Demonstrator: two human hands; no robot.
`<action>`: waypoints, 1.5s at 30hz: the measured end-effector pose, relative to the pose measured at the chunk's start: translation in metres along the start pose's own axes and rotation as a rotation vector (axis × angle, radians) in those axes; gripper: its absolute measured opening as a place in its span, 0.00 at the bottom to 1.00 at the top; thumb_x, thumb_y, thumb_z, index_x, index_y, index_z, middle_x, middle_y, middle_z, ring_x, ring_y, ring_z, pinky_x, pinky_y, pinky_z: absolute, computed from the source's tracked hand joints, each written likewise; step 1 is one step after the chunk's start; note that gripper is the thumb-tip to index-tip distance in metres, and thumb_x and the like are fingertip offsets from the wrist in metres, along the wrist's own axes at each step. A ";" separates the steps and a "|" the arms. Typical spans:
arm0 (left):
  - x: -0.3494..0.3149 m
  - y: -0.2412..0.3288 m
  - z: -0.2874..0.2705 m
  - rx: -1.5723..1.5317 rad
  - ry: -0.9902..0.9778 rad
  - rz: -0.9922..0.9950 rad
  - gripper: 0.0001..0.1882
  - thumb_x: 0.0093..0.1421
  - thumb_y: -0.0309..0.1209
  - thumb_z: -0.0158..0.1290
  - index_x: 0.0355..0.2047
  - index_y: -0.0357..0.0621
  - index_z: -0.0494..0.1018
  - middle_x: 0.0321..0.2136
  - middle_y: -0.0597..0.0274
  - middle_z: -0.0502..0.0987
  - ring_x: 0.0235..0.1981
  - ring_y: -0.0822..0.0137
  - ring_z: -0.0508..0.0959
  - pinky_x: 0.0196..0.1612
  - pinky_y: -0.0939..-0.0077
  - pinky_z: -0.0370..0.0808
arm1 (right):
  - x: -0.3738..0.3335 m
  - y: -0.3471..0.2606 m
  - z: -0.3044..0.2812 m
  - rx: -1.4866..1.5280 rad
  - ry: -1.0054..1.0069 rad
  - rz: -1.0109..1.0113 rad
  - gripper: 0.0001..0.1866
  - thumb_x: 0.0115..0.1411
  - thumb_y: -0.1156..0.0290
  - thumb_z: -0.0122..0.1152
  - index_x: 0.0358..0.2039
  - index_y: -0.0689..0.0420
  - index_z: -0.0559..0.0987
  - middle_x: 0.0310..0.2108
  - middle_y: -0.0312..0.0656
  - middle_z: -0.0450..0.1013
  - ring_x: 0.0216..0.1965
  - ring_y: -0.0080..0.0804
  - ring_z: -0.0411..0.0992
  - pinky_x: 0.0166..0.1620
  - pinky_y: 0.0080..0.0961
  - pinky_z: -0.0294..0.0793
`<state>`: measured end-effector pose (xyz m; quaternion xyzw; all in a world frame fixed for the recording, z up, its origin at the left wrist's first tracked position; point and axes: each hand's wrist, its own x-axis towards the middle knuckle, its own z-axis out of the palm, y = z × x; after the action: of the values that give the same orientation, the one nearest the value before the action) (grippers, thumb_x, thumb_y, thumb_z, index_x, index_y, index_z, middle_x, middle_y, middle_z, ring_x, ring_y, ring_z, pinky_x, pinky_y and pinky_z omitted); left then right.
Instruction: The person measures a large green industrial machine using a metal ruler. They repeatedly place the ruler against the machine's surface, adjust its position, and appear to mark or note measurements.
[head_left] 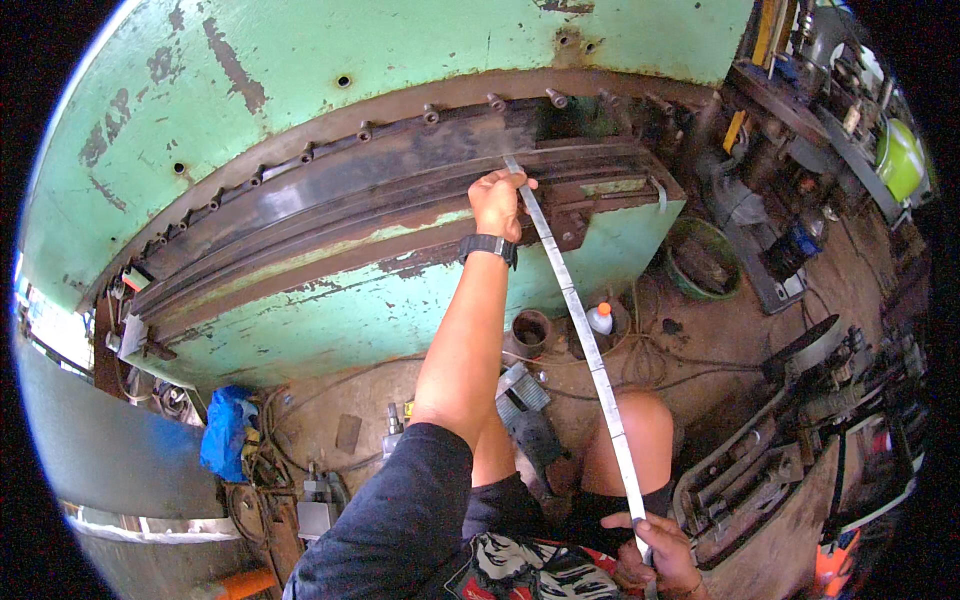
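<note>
A long, narrow, flat metal strip [572, 305] with dark cross marks slants from a green press machine [400, 300] down toward my lap. My left hand [497, 203], with a black watch on its wrist, is closed on the strip near its far end. That end rests at the dark steel die bed [400, 195] of the machine, below a row of bolts [431, 114] along the upper beam. Near the lower edge of the view, my right hand [662, 555] grips the strip's near end, the thumb lying along it.
On the floor ahead stand a rusty pot [530, 330] and a white bottle with an orange cap [600, 318]. A green tub [703, 262], loose cables [650, 365] and dark metal machine parts [760, 470] lie to the right. A blue bag [230, 430] sits at left, a foot pedal [522, 390] by my legs.
</note>
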<state>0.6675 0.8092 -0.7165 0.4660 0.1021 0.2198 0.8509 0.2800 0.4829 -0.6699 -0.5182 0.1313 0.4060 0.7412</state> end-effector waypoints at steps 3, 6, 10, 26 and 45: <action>0.002 -0.001 -0.005 -0.021 -0.008 0.021 0.03 0.56 0.20 0.53 0.31 0.32 0.75 0.23 0.52 0.80 0.16 0.68 0.73 0.15 0.75 0.66 | 0.001 0.002 0.000 0.013 -0.009 -0.009 0.25 0.71 0.59 0.42 0.56 0.69 0.69 0.07 0.39 0.55 0.08 0.24 0.50 0.16 0.27 0.52; 0.007 -0.002 -0.006 -0.003 -0.022 0.020 0.03 0.56 0.20 0.54 0.31 0.34 0.75 0.23 0.54 0.80 0.18 0.68 0.74 0.17 0.76 0.66 | 0.000 0.004 0.001 0.103 -0.024 0.005 0.25 0.71 0.59 0.41 0.56 0.68 0.69 0.08 0.39 0.55 0.08 0.24 0.50 0.16 0.27 0.52; -0.001 0.002 -0.005 0.031 -0.023 -0.025 0.02 0.57 0.21 0.55 0.32 0.39 0.76 0.24 0.56 0.81 0.19 0.70 0.72 0.22 0.79 0.64 | 0.001 0.005 -0.002 0.079 -0.034 0.006 0.24 0.72 0.60 0.40 0.57 0.68 0.68 0.08 0.39 0.54 0.09 0.24 0.50 0.17 0.27 0.52; -0.004 0.004 -0.004 0.006 -0.020 -0.019 0.04 0.55 0.19 0.54 0.32 0.34 0.76 0.26 0.53 0.81 0.26 0.68 0.75 0.28 0.77 0.66 | 0.001 0.007 -0.001 0.119 -0.047 -0.004 0.25 0.72 0.61 0.40 0.58 0.70 0.67 0.08 0.41 0.55 0.09 0.25 0.50 0.16 0.29 0.53; -0.002 0.004 -0.003 -0.002 -0.036 -0.040 0.02 0.57 0.21 0.55 0.31 0.38 0.75 0.26 0.56 0.81 0.22 0.71 0.70 0.27 0.75 0.64 | 0.001 0.007 -0.002 0.182 -0.082 0.014 0.25 0.71 0.58 0.46 0.59 0.64 0.67 0.08 0.33 0.55 0.07 0.20 0.53 0.11 0.20 0.53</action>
<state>0.6631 0.8119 -0.7146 0.4670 0.0956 0.1944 0.8573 0.2759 0.4830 -0.6758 -0.4306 0.1408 0.4186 0.7871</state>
